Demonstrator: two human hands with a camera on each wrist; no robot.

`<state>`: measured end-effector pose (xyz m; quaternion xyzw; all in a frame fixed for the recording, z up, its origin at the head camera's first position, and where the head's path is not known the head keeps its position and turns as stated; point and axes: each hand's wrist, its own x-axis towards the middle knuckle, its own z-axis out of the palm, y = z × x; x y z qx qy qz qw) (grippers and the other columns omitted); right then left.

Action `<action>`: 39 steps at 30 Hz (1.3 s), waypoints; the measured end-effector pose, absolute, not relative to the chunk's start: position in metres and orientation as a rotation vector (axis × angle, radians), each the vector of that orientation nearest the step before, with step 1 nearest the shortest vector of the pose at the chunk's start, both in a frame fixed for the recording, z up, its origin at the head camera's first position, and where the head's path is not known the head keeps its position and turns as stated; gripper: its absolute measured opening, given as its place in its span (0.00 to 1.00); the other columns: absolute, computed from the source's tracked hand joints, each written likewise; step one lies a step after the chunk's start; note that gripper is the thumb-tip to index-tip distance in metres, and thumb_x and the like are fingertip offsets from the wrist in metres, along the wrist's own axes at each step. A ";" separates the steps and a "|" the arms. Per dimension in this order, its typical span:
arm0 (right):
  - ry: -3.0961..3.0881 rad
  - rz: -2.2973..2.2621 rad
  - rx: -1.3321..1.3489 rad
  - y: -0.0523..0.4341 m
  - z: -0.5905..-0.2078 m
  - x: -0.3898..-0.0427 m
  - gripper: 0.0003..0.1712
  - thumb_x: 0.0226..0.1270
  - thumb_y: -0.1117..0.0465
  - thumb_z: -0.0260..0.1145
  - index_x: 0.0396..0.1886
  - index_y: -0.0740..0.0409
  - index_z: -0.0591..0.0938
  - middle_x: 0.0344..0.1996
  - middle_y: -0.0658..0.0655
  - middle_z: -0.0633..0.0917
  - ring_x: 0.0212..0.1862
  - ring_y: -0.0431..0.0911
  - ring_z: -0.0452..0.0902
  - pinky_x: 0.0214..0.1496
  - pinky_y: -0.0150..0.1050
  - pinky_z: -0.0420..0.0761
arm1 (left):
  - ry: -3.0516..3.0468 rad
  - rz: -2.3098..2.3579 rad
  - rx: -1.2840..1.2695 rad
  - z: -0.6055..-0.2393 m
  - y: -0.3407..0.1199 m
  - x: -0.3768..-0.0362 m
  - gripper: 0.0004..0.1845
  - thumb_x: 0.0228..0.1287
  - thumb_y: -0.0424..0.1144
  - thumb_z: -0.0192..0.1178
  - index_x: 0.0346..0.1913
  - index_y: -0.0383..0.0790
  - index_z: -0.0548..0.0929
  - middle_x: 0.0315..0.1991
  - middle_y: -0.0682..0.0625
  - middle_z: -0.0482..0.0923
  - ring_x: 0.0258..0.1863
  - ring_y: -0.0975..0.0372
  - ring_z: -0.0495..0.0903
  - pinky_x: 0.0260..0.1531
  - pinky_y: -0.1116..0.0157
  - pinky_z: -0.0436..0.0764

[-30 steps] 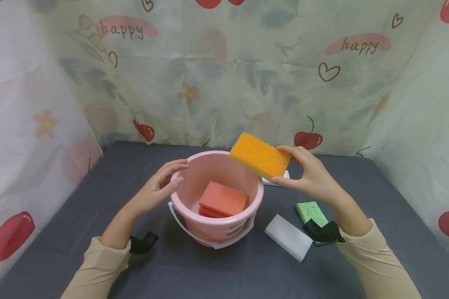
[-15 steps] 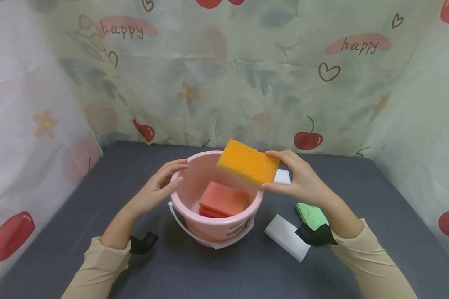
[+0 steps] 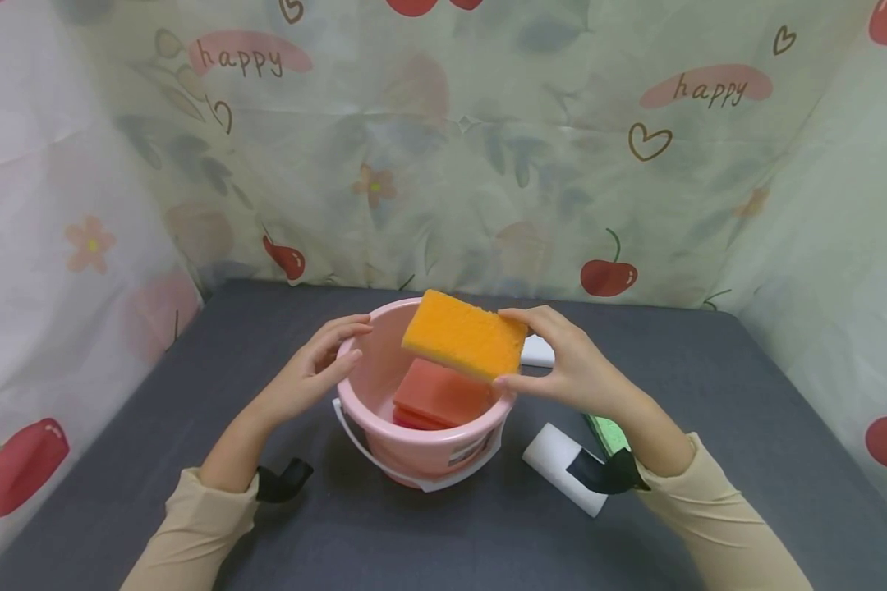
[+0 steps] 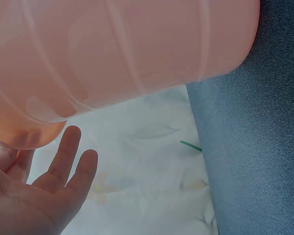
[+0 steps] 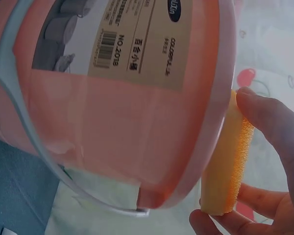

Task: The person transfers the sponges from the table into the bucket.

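A grey table bears a pink bucket with a red sponge inside. The left hand rests on its rim, fingers relaxed. The right hand pinches an orange sponge over the bucket's mouth. A white sponge and green sponge lie beside the bucket.

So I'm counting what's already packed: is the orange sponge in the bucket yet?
Not yet. The right hand holds the orange sponge above the pink bucket, over the red sponge inside.
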<state>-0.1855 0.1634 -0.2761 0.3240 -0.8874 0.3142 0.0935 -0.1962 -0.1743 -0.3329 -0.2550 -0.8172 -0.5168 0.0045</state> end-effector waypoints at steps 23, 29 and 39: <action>-2.682 1.005 1.027 0.139 -0.282 -0.180 0.40 0.48 0.52 0.75 0.62 0.54 0.71 0.51 0.54 0.76 0.50 0.44 0.69 0.52 0.43 0.76 | -2.555 -1.617 -0.820 -0.334 -0.175 -0.199 0.21 0.69 0.37 0.49 0.64 0.41 0.67 0.70 0.45 0.56 0.66 0.50 0.62 0.56 0.72 0.73; -2.701 1.022 1.023 0.135 -0.283 -0.179 0.40 0.48 0.51 0.75 0.62 0.53 0.71 0.51 0.53 0.76 0.49 0.44 0.70 0.52 0.43 0.75 | -2.557 -1.608 -0.821 -0.334 -0.175 -0.199 0.21 0.69 0.38 0.49 0.64 0.41 0.67 0.70 0.45 0.56 0.65 0.50 0.62 0.55 0.73 0.73; -2.699 1.013 1.043 0.129 -0.282 -0.176 0.40 0.47 0.51 0.75 0.61 0.54 0.72 0.50 0.53 0.77 0.47 0.43 0.71 0.49 0.41 0.77 | -2.573 -1.606 -0.799 -0.332 -0.175 -0.198 0.21 0.70 0.39 0.49 0.64 0.42 0.67 0.71 0.46 0.56 0.66 0.50 0.61 0.59 0.51 0.72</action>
